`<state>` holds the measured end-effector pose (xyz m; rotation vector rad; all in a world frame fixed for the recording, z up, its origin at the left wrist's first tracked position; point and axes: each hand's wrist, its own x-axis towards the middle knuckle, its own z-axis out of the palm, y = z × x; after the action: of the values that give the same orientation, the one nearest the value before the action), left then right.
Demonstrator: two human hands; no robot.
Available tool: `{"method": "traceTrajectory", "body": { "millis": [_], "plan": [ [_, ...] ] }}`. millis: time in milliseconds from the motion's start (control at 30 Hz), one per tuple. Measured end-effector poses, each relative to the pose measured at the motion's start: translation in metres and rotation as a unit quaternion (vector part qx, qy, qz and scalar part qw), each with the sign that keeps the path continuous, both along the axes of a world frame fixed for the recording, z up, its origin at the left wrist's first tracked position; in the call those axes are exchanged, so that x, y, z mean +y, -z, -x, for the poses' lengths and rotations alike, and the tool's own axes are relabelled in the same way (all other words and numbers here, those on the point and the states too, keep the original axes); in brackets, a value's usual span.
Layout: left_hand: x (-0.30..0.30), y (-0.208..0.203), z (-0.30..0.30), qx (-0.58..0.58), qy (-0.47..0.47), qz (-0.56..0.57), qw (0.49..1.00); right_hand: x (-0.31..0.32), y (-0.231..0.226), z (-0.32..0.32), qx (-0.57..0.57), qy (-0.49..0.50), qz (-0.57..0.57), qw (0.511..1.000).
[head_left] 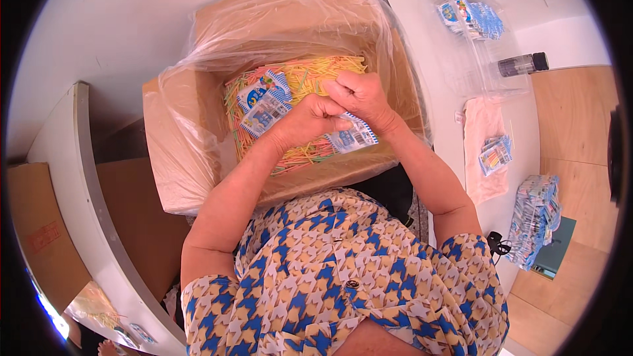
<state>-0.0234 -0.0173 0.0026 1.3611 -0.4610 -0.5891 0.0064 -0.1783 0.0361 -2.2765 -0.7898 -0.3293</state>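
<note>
My left hand (pixel 308 120) and my right hand (pixel 364 97) meet over an open cardboard box (pixel 181 102) lined with clear plastic. Both are closed, fingers bent and pressed together; what they pinch is hidden. Just below them is a small blue-and-white striped packet (pixel 356 137), partly covered by my fingers and right wrist; I cannot tell whether it is gripped or lying loose. Thin pastel sticks (pixel 320 69), yellow, pink and green, fill the bottom of the box. Left of my hands, more packets of the same kind (pixel 264 112) lie on the sticks.
Right of the box, a white table holds a clear plastic bin (pixel 461 59) with packets (pixel 484 21), a dark bottle (pixel 521 64) and a pink cloth (pixel 480 125) with small packets (pixel 494 155). Bundled packets (pixel 535 217) lie beyond. A white panel edge (pixel 92 204) stands left.
</note>
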Motion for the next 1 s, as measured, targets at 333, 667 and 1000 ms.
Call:
{"method": "traceTrajectory", "body": {
  "millis": [333, 667, 1000],
  "plan": [
    [-0.006, 0.004, 0.003, -0.194, -0.042, -0.081, 0.977, -0.001, -0.011, 0.008, 0.120, 0.107, 0.018, 0.987],
    [0.004, 0.025, -0.009, 0.001, -0.007, -0.122, 0.992, -0.058, 0.016, 0.017, 0.222, -0.003, 0.272, 0.936],
    [0.010, 0.000, -0.007, 0.019, -0.112, -0.038, 0.993, -0.061, -0.036, 0.013, 0.343, 0.063, -0.039, 0.936]
  ]
}}
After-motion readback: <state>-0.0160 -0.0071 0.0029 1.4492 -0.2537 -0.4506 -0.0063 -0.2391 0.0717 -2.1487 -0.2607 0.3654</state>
